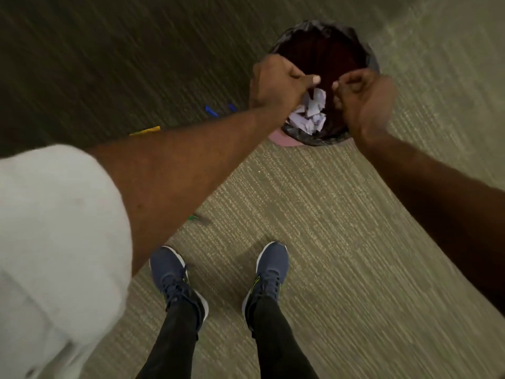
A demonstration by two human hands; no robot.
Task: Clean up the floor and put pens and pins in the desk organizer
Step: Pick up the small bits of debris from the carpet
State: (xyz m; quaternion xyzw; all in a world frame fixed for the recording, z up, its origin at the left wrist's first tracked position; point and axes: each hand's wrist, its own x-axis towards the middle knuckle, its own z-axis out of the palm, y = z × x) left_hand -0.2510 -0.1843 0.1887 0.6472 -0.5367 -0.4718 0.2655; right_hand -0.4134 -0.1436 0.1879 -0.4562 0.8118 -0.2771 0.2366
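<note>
The left hand (pixel 278 83) hovers over the near rim of the trash bin (pixel 363 54), thumb stuck out; its fingers are hidden, so its grip is unclear. The right hand (pixel 363 101) hangs beside it with fingers curled in, nothing visible in them. The black-lined bin holds crumpled lavender paper (pixel 311 113). On the carpet (pixel 341 214) left of the bin lie two blurred blue pens (pixel 211 111), a yellow pen (pixel 145 131) and, nearer the navy sneakers (pixel 172 272), a small green item (pixel 195 216).

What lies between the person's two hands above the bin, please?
Crumpled lavender paper, inside the black-lined bin, shows between the left hand and the right hand in the head view.
</note>
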